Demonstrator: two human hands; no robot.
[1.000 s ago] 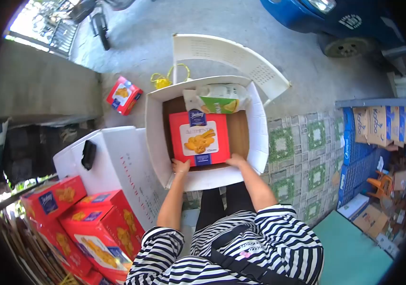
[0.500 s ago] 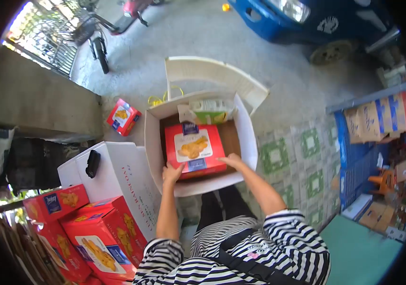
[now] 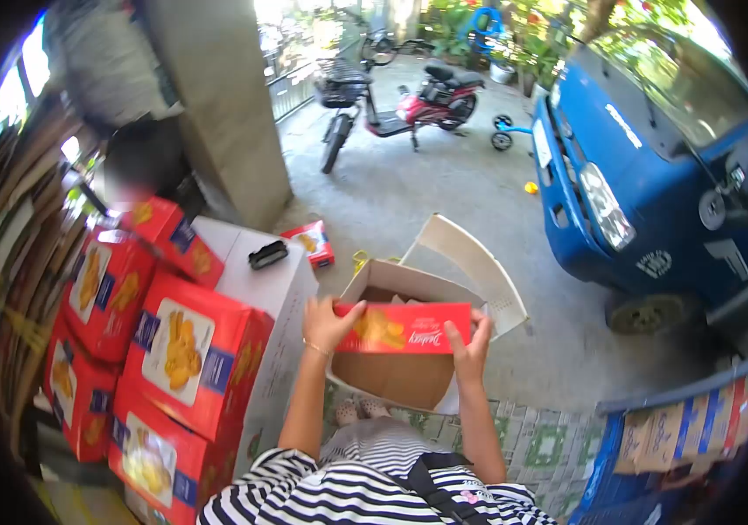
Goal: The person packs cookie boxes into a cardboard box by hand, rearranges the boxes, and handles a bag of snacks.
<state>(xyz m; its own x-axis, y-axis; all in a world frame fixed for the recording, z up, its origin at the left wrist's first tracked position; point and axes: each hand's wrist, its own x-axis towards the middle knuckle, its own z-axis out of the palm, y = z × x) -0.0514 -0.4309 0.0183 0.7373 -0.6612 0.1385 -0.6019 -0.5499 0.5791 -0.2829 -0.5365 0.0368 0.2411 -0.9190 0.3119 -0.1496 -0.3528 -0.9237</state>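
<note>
A red biscuit box [image 3: 407,328] is held level above an open white carton [image 3: 391,378], its narrow printed side facing up. My left hand [image 3: 330,325] grips its left end with the thumb on top. At the right end, my right hand [image 3: 470,343] is closed on it, thumb on the printed side. Below the box, the carton's brown bottom shows, and its long flap [image 3: 470,262] stands out at the back. Part of the carton's inside is hidden behind the box.
Stacked red biscuit boxes [image 3: 183,363] stand on the left beside a white carton [image 3: 251,271] with a black object [image 3: 268,255] on top. Another red box [image 3: 311,243] lies on the floor. Further off are a red scooter [image 3: 409,109] and a blue truck [image 3: 636,175].
Both hands have lifted the red biscuit box up out of the carton and tilted it so its side shows. The camera view has swung up towards the scooter and truck.
</note>
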